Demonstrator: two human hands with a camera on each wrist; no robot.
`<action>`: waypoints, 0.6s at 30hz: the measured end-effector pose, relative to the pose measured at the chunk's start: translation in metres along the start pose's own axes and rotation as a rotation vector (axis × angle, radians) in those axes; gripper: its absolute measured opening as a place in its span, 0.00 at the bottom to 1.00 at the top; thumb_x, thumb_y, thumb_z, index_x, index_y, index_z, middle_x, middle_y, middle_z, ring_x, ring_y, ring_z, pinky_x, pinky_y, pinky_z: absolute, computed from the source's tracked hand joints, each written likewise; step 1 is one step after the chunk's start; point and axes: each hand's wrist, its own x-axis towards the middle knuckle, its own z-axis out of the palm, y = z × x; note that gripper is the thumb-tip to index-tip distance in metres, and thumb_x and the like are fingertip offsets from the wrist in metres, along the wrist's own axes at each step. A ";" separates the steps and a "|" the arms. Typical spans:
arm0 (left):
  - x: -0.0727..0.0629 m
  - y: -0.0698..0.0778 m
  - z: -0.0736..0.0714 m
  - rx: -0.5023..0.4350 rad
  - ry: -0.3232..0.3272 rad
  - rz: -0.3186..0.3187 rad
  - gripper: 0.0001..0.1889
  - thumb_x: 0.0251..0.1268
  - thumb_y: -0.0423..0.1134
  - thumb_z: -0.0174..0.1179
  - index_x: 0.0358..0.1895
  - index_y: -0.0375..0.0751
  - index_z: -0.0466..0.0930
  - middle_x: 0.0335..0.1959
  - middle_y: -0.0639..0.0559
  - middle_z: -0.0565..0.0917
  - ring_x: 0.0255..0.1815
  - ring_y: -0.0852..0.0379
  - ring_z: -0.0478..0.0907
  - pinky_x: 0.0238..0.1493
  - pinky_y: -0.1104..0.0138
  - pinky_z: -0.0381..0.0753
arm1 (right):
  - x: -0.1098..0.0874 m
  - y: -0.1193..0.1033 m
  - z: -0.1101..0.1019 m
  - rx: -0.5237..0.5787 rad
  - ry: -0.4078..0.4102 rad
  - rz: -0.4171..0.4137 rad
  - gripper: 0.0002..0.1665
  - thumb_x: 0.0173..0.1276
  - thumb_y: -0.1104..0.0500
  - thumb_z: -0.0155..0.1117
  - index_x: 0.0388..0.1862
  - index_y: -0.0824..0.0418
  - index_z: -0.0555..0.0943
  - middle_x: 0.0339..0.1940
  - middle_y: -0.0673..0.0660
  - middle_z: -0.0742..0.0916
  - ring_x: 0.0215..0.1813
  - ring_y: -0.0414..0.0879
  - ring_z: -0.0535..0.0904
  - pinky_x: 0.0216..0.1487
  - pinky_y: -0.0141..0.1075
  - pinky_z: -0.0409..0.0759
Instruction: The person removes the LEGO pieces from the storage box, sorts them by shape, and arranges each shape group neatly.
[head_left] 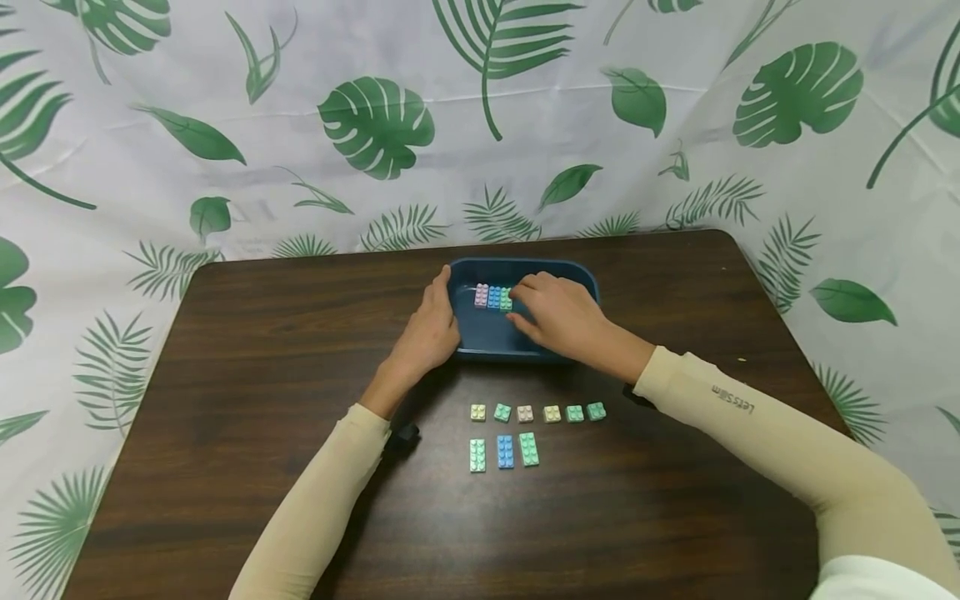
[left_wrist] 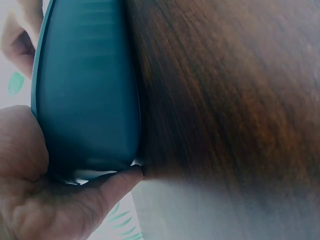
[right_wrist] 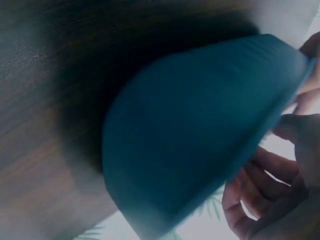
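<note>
Sleeve [head_left: 701, 396] reads "LetsSlim"; left fingers [head_left: 441, 287] clamp blue tray [head_left: 487, 333]; can't tell whether right fingers [head_left: 534, 283] pinch green brick [head_left: 506, 302]

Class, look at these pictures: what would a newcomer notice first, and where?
The eye likely goes first to the dark blue tray near the table's far edge, with pink, blue and green toy bricks inside. The left hand touches its left end; the right hand reaches in beside the green brick. Next come pastel toy bricks in two rows before the tray, and the leaf-print backdrop behind the table.
</note>
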 end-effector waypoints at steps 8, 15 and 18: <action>0.001 -0.001 0.001 0.005 -0.002 -0.009 0.40 0.81 0.33 0.42 0.88 0.45 0.33 0.87 0.36 0.51 0.77 0.35 0.70 0.74 0.42 0.73 | 0.016 0.008 0.012 -0.023 -0.048 0.024 0.22 0.74 0.47 0.71 0.57 0.61 0.87 0.51 0.59 0.89 0.50 0.54 0.85 0.49 0.47 0.86; 0.001 -0.001 0.002 -0.004 -0.010 -0.003 0.39 0.82 0.34 0.41 0.88 0.46 0.33 0.88 0.38 0.49 0.83 0.37 0.63 0.78 0.42 0.68 | 0.028 0.014 0.019 -0.051 -0.123 0.060 0.23 0.74 0.44 0.71 0.58 0.57 0.89 0.49 0.58 0.88 0.49 0.53 0.81 0.45 0.45 0.84; 0.001 -0.001 0.001 -0.001 -0.008 -0.010 0.39 0.82 0.34 0.42 0.88 0.46 0.33 0.87 0.37 0.50 0.80 0.36 0.66 0.77 0.43 0.71 | 0.030 0.013 0.022 -0.057 -0.129 0.057 0.23 0.73 0.43 0.72 0.57 0.57 0.89 0.48 0.58 0.87 0.47 0.52 0.79 0.42 0.44 0.83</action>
